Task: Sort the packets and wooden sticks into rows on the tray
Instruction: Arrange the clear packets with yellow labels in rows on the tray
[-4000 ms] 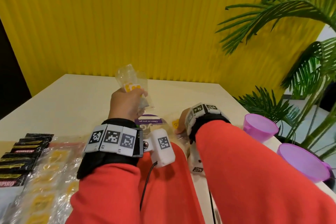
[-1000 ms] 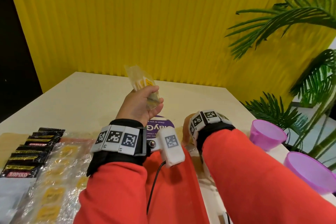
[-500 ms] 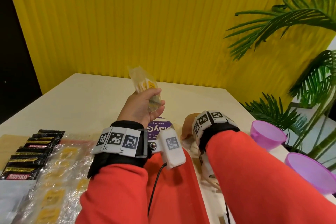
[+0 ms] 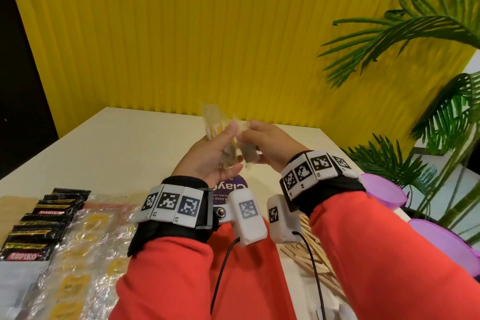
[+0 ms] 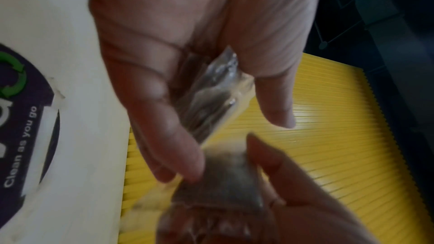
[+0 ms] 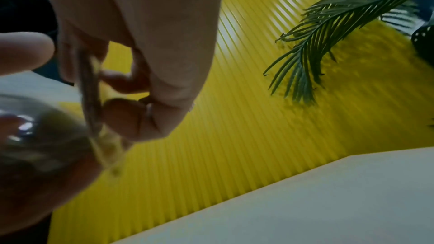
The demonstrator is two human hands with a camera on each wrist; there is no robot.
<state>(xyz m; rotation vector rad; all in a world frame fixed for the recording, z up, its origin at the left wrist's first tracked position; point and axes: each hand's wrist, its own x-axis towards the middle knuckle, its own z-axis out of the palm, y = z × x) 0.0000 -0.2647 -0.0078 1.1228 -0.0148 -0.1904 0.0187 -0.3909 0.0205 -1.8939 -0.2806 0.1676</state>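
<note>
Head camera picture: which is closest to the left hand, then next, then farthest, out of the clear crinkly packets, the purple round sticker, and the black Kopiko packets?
1. Clear crinkly packets: held in the left hand, up in the air.
2. Purple round sticker: on the table just under that hand.
3. Black Kopiko packets: in a row far off at the left edge.

office pantry: "clean as you go" sticker (image 5: 21,118)
</note>
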